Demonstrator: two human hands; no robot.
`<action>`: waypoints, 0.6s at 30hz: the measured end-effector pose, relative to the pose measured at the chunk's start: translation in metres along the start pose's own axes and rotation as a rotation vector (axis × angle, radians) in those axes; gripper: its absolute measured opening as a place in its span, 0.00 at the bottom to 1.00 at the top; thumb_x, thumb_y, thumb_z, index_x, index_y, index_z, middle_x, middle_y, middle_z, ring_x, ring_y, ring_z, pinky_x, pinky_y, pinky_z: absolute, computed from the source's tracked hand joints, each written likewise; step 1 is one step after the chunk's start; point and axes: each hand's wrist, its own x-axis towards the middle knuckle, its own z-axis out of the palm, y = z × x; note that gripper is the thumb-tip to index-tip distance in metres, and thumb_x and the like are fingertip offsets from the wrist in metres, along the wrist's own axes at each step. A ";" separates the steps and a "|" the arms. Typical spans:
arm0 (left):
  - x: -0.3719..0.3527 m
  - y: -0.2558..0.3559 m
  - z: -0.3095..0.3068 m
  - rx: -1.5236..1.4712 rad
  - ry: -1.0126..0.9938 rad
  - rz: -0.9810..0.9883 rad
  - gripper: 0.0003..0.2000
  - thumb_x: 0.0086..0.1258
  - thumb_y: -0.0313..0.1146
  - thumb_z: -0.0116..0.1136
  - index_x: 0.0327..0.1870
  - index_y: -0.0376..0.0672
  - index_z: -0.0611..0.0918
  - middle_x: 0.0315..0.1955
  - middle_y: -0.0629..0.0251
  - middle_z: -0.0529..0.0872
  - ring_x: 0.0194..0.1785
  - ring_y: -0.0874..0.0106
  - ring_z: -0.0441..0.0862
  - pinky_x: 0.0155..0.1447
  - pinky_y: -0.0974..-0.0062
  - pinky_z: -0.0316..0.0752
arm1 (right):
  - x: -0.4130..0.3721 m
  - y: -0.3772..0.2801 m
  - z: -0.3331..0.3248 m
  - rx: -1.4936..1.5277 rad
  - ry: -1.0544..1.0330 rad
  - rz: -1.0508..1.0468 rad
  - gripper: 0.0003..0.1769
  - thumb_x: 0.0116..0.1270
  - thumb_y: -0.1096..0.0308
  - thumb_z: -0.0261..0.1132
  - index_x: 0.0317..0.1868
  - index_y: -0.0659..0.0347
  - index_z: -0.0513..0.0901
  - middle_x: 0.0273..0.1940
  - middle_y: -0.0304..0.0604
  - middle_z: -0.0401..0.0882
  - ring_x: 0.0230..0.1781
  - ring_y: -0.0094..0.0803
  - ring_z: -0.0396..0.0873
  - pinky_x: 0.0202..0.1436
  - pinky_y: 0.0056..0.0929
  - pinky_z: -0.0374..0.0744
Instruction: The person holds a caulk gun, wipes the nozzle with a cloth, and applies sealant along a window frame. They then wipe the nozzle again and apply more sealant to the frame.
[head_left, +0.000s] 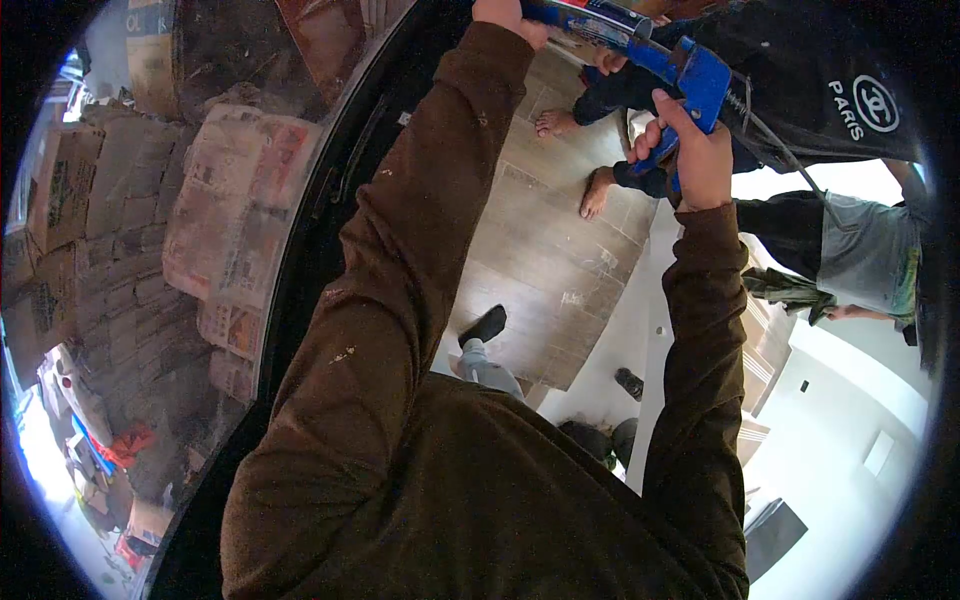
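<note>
A blue caulking gun [703,82] with a cartridge [612,12] in its cradle slants across the top of the view. My right hand [697,150] is wrapped round its handle and trigger, the thumb up along the back. The steel rod sticks out behind, down to the right. At the front end of the gun, my left hand [512,20] closes on the barrel, partly cut off by the upper edge. The nozzle is out of view. Close to my left forearm runs the black frame [335,175] of a glass pane.
Through the glass, stacked cartons [120,190] and wrapped bundles [240,190] show at left. A person in a black top [800,75] stands close at upper right, barefoot on the tiled floor [545,270]. Another person in a grey top [870,250] is farther right.
</note>
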 end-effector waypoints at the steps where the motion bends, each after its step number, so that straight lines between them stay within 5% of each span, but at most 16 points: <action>1: 0.008 0.001 -0.008 -0.006 -0.024 -0.020 0.16 0.70 0.37 0.57 0.50 0.39 0.69 0.42 0.55 0.77 0.44 0.59 0.81 0.52 0.60 0.80 | -0.001 0.000 0.001 -0.009 -0.001 -0.008 0.15 0.67 0.66 0.68 0.27 0.62 0.73 0.20 0.43 0.74 0.19 0.35 0.77 0.28 0.39 0.80; 11: -0.011 0.001 0.000 0.008 0.061 0.002 0.16 0.68 0.38 0.56 0.48 0.37 0.70 0.41 0.51 0.79 0.43 0.59 0.82 0.51 0.61 0.81 | -0.011 -0.001 0.003 -0.029 0.006 -0.012 0.14 0.67 0.67 0.68 0.28 0.62 0.73 0.20 0.44 0.74 0.18 0.36 0.77 0.27 0.39 0.79; 18: -0.009 0.002 -0.014 0.062 0.005 -0.022 0.16 0.71 0.41 0.55 0.50 0.38 0.72 0.43 0.54 0.80 0.37 0.64 0.82 0.33 0.68 0.75 | -0.020 0.001 0.004 -0.020 -0.004 -0.008 0.14 0.67 0.67 0.68 0.28 0.63 0.73 0.20 0.44 0.74 0.18 0.36 0.76 0.27 0.39 0.80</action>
